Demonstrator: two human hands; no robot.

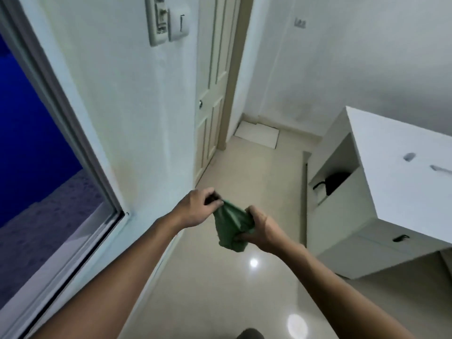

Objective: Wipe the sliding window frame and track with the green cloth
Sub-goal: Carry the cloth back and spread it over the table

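Note:
The green cloth point(231, 227) hangs bunched between both hands, above the floor in the middle of the view. My left hand point(195, 207) pinches its upper left corner. My right hand point(260, 228) grips its right side and lower part. The sliding window frame point(73, 133) runs down the left side, grey and white, with its track point(73, 260) along the bottom left. Both hands are to the right of the frame's lower corner and apart from it. Dark blue shows through the window opening.
A white wall with a switch plate point(166, 20) stands beside the window. A cream door point(212, 89) is straight ahead. A white cabinet point(391, 192) with an open shelf holding a dark object stands at the right. The glossy beige floor point(220, 289) lies below.

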